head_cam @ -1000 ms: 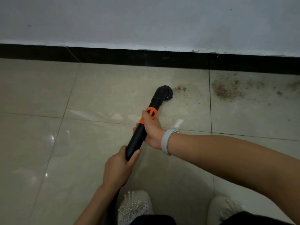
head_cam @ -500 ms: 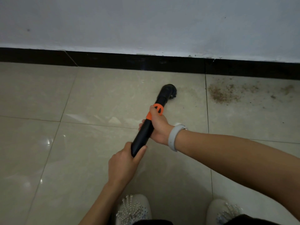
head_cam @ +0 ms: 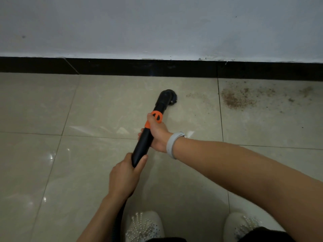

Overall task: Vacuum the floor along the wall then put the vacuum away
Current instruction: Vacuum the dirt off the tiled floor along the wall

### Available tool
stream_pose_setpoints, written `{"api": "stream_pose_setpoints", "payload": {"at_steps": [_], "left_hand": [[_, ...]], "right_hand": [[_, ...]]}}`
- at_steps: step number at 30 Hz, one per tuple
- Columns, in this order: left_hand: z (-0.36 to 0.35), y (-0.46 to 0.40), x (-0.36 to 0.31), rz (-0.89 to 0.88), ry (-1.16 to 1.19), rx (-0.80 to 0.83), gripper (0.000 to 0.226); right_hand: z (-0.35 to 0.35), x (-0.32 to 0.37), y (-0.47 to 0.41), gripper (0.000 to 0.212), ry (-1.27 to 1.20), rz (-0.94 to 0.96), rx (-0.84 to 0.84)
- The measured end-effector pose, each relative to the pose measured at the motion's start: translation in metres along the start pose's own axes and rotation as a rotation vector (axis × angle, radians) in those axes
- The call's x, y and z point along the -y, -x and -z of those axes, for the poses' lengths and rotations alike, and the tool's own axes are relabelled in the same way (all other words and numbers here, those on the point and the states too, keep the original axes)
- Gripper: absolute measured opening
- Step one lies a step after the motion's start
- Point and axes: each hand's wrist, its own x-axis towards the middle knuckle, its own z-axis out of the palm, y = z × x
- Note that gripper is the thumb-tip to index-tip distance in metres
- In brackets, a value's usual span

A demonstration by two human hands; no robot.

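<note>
both hands' fingers grip vacuum wand (head_cam: 144, 142), brush (head_cam: 168, 97) nr baseboard (head_cam: 122, 67), dirt (head_cam: 236, 100) rt.

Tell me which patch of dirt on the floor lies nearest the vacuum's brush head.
The faint thin scatter just right of the brush head, on the same tile. The dense brown patch and the sparser specks lie beyond the grout line, farther right.

Left hand (head_cam: 123, 177): fingers curled in a closed grip, forearm rising from below.
Right hand (head_cam: 157, 135): closed grip, forearm extended from right.
</note>
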Motion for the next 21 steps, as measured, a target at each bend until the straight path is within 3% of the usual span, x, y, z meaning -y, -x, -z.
{"api": "stream_pose_setpoints", "payload": {"at_steps": [6,11,14,21], "left_hand": [[-0.028,-0.013,-0.053,-0.150,-0.082,0.186,0.039],[-0.031,-0.026,-0.071,-0.227,-0.134,0.243,0.045],[-0.029,-0.028,-0.075,-0.216,-0.127,0.190,0.044],[-0.004,-0.026,-0.038,-0.067,-0.109,-0.007,0.044]], "right_hand": [[0.073,0.025,0.009,0.031,-0.134,0.039,-0.141],[0.091,0.035,0.013,0.032,-0.225,0.094,-0.224],[0.086,0.042,0.010,0.035,-0.227,0.097,-0.209],[0.029,0.038,0.001,0.031,-0.158,0.012,0.005]]}}
